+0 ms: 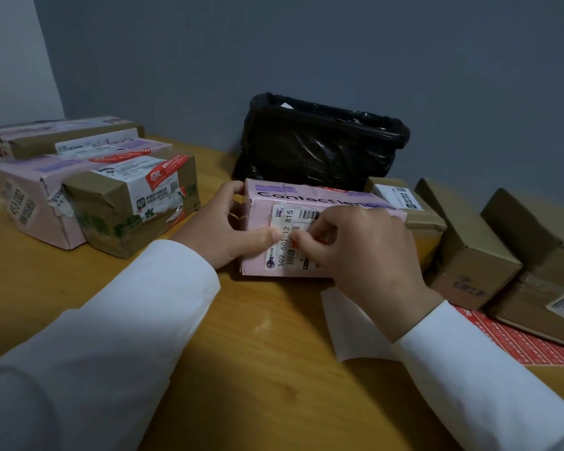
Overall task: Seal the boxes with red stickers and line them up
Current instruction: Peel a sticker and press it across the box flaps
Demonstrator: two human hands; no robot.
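A pink box marked "Contact lenses" stands in the middle of the wooden table. My left hand grips its left end, thumb on the near face by the shipping label. My right hand lies on that near face with curled fingers pinching a small red sticker, mostly hidden by the fingers. The red sticker sheet lies at the right, partly under a brown box.
Several boxes bearing red stickers sit in a group at the left. Plain brown boxes stand at the right. A black-bagged bin stands behind the pink box against the wall. A white backing paper lies under my right wrist.
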